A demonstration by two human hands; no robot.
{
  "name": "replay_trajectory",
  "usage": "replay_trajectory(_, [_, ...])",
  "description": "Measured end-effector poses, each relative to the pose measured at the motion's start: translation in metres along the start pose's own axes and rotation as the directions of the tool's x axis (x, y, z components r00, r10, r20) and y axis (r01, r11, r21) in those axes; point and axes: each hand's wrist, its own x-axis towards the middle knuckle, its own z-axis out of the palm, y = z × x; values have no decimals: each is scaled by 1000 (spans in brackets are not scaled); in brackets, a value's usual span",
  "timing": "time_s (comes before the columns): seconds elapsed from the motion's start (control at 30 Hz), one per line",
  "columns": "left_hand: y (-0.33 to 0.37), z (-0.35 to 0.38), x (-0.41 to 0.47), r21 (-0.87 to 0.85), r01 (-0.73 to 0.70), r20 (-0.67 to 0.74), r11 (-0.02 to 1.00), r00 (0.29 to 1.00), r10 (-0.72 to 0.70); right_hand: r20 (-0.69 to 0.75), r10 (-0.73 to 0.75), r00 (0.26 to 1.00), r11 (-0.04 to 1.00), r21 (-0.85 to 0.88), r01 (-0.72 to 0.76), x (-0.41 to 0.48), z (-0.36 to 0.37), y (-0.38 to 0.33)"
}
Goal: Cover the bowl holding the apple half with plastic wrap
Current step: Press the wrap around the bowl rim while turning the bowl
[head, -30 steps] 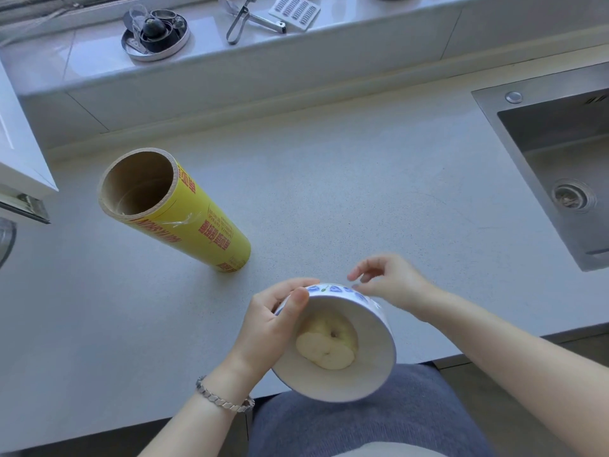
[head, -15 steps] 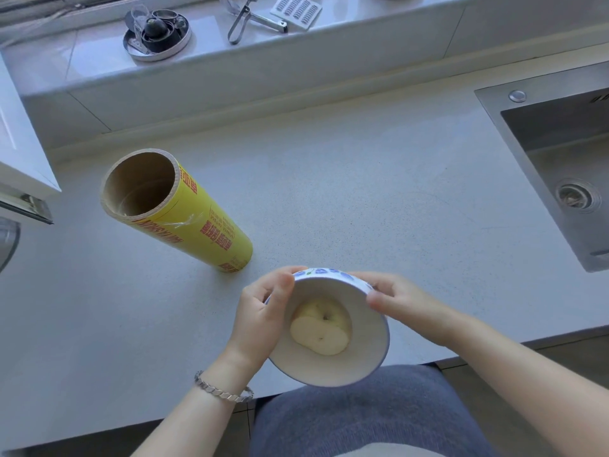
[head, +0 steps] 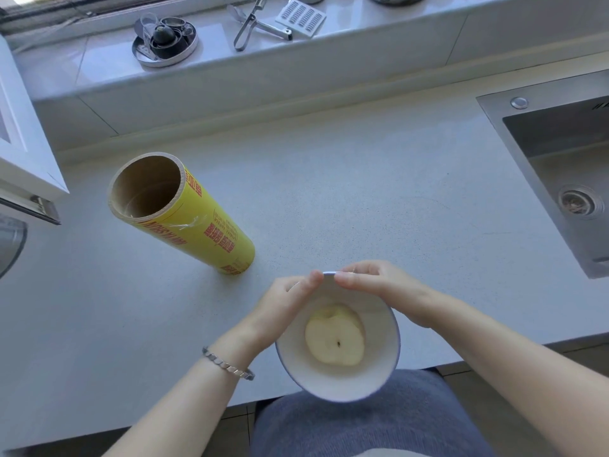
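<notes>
The left hand (head: 283, 305) and right hand (head: 379, 285) grip the far rim of the bowl (head: 379, 328), fingertips almost meeting. The apple half (head: 334, 338) lies in the bowl, just nearer than the grip. The plastic wrap roll (head: 197, 219) is on the countertop (head: 346, 179), left of and behind the grip. The sink (head: 540, 94) is well to the right. The ledge (head: 379, 51) runs behind, bearing a peeler (head: 250, 26) and grater (head: 300, 19).
</notes>
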Motion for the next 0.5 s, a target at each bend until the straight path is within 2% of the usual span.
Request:
replay_trajectory(0.13, [-9,7,2,-110,79,-167,991,981,-97,-135,58,989,997,-40,-64,5,0,0])
replay_trajectory(0.23, [-16,11,-1,-67,39,-310,997,949,-57,-208,43,977,994,-93,-64,9,-7,-9])
replay_trajectory(0.37, [-19,9,-4,-33,-19,-333,999,943,7,-83,160,984,948,-265,-177,11,-19,-23])
replay_trajectory(0.5, [-16,5,-4,21,-41,-313,999,949,46,21,270,963,930,-264,-255,19,-20,-33])
